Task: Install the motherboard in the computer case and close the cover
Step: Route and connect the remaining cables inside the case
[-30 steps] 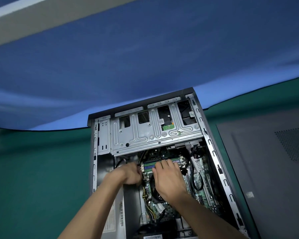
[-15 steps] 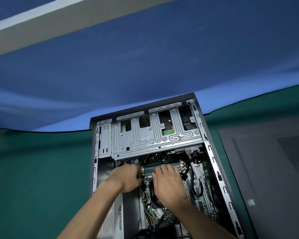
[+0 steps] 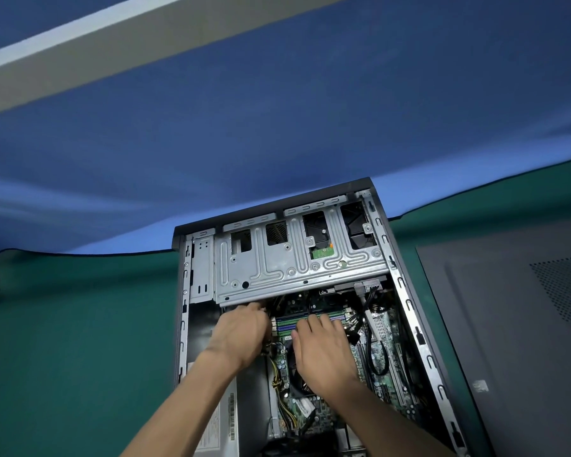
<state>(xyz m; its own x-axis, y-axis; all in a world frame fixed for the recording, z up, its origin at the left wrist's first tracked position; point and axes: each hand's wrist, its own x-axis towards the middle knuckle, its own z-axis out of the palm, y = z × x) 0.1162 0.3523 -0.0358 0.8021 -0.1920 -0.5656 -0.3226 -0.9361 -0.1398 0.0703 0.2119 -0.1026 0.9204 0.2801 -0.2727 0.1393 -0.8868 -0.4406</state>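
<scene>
An open computer case (image 3: 419, 341) lies on its side on the green mat. The green motherboard (image 3: 378, 357) sits inside it, with memory slots (image 3: 287, 324) near its far edge. My left hand (image 3: 239, 334) reaches in at the board's left edge, just under the metal drive cage (image 3: 277, 268); its fingertips are hidden, so I cannot tell what they touch. My right hand (image 3: 323, 349) rests flat on the board over the cooler, fingers pointing toward the memory slots. The grey side cover (image 3: 508, 324) lies flat to the right of the case.
Yellow and black power cables (image 3: 282, 407) run along the board's left side, and a black cable loops (image 3: 376, 354) at the right. A power supply with a label (image 3: 225, 420) fills the case's near left. A blue backdrop (image 3: 277, 127) rises behind the green mat (image 3: 80, 341).
Both hands have moved slightly farther into the case toward the drive cage. The view has tilted up a little, so the case sits lower in frame.
</scene>
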